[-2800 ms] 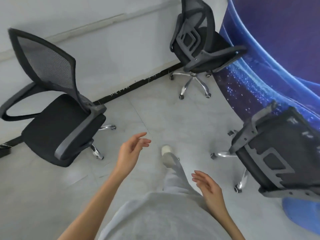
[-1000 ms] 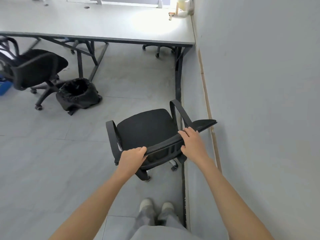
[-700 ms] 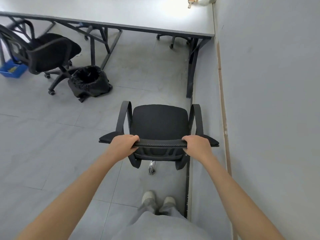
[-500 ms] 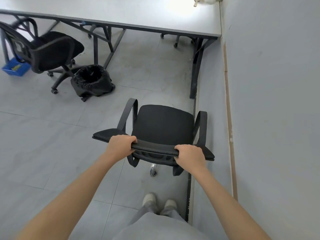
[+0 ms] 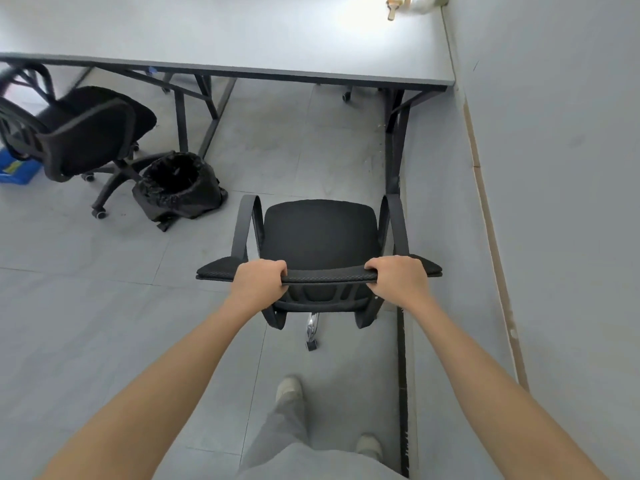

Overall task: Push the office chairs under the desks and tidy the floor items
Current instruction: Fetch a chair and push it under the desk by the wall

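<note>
A black office chair stands right in front of me, its seat facing the grey desk. My left hand grips the top edge of its backrest on the left, and my right hand grips the same edge on the right. The seat's front sits a little short of the desk's right leg. A second black office chair stands at the left, out from the desk. Beside it on the floor rests a black bin with a bag liner.
A grey wall runs close along the right, with a black floor strip at its foot. A blue box lies at the far left. Small items sit on the desk's far right corner. A caster shows beneath the desk.
I turned away from the blue curved wall and took hold of this chair's backrest. Over the last second the chair swung square to the desk and rolled closer to it.
</note>
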